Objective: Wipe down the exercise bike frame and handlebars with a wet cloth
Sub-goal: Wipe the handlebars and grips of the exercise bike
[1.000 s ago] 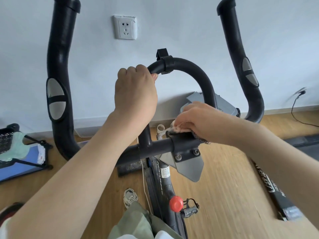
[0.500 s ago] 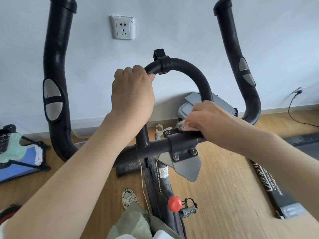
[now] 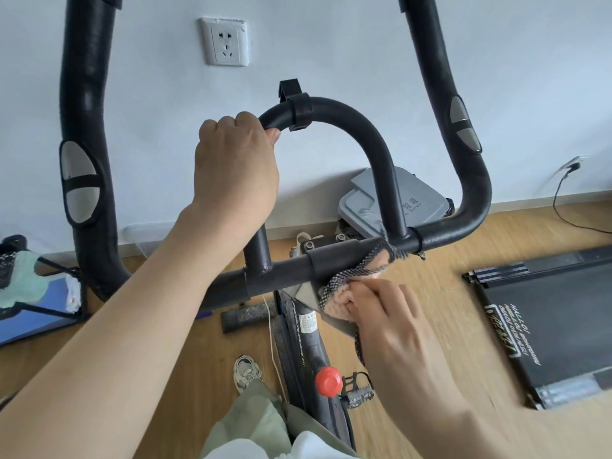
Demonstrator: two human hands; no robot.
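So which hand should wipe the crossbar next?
Probably the right hand: it holds the cloth against the crossbar. The left hand grips the loop handlebar, with no cloth.

A white five-hole wall socket (image 3: 226, 41) sits high on the pale wall (image 3: 331, 44). Below it, a wooden floor (image 3: 440, 313) meets the skirting board (image 3: 546, 197). A grey bin lid (image 3: 424, 197) with a partly hidden printed label lies close to the wall. At the right, a black treadmill (image 3: 556, 319) lies flat on the floor, with white lettering along its side rail. Behind it, a black cable (image 3: 559, 200) trails down from a plug (image 3: 573, 166) in the wall. At the far left, a black wire rack (image 3: 49, 266) holds a mint-green cloth (image 3: 23, 276) above a blue item (image 3: 36, 313). A clear plastic container (image 3: 145, 236) stands against the skirting.
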